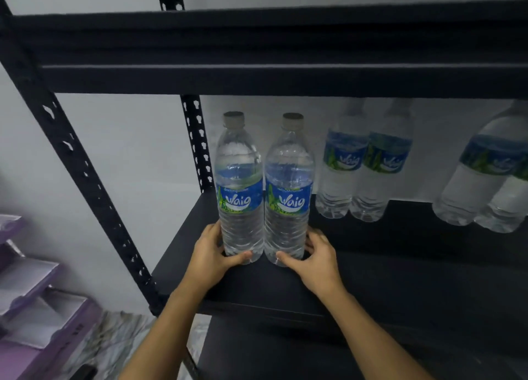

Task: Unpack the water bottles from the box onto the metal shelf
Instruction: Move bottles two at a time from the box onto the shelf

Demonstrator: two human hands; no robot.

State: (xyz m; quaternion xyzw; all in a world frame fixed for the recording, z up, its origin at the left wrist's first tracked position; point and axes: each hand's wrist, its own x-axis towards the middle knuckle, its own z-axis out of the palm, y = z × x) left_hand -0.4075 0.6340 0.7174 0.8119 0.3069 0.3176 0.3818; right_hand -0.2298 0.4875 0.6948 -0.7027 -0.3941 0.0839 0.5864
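With left hand (213, 254) curled round base of left bottle (240, 197) and right hand (313, 255) round right bottle (288, 199), both upright, touching, near front-left corner of shelf (385, 279), a low shove back could topple them.

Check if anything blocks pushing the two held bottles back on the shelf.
Nothing visible. Left hand grips the left bottle, right hand the right bottle; shelf board behind them looks bare. Other bottles stand to the right.
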